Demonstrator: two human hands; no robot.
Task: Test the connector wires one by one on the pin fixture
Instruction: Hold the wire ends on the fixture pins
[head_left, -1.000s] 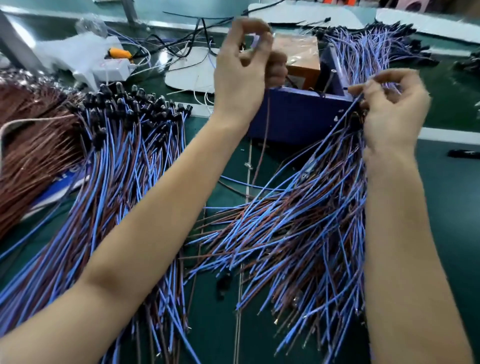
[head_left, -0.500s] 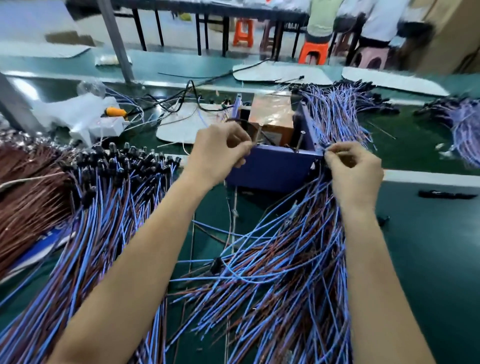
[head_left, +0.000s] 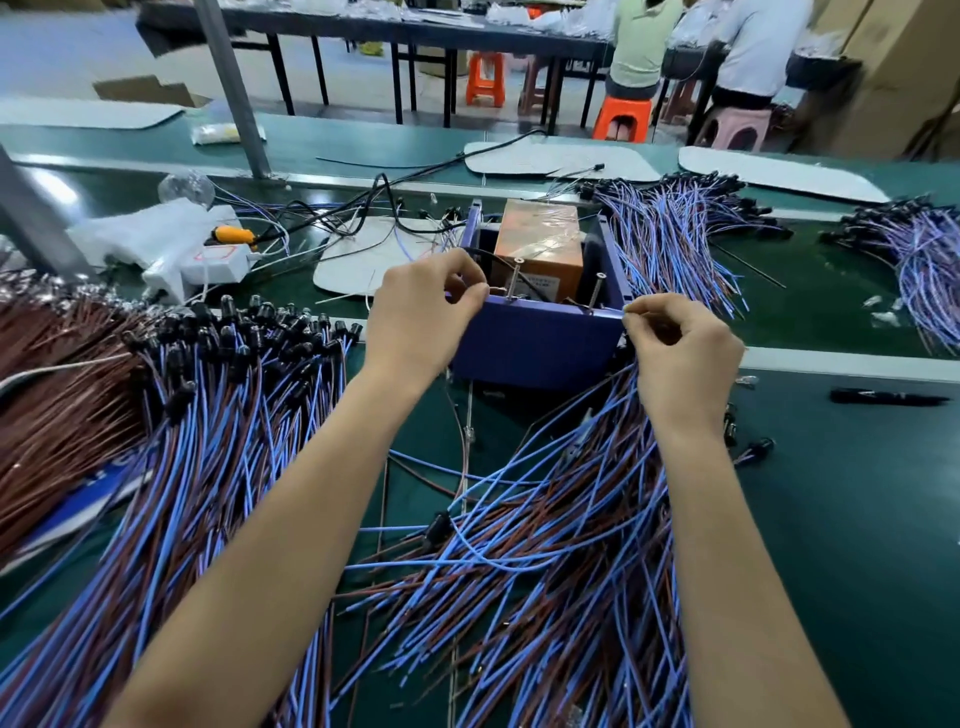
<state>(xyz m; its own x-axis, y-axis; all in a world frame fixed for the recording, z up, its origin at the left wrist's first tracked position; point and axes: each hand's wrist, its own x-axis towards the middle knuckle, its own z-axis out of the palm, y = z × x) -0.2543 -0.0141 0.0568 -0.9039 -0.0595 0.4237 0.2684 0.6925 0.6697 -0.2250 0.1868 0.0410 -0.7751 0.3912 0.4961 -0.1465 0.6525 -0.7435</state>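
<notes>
1. The left hand (head_left: 423, 306) has its grip pinched together on one end of a thin wire (head_left: 629, 310). The right hand (head_left: 680, 345) pinches the other end.
2. A second ago the left hand was raised. Both now sit at the blue box (head_left: 535, 348) rim, so testing looks imminent.
3. The pins (head_left: 516, 278) stand at 1 o'clock from the left grip. The loose wires (head_left: 545, 545) lie at 6 o'clock on the tabletop (head_left: 831, 519).

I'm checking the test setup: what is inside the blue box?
Inside the blue box: an orange block, two upright screws, a black cable. Its front wall hides the floor; the left hand covers the near-left corner.
</notes>
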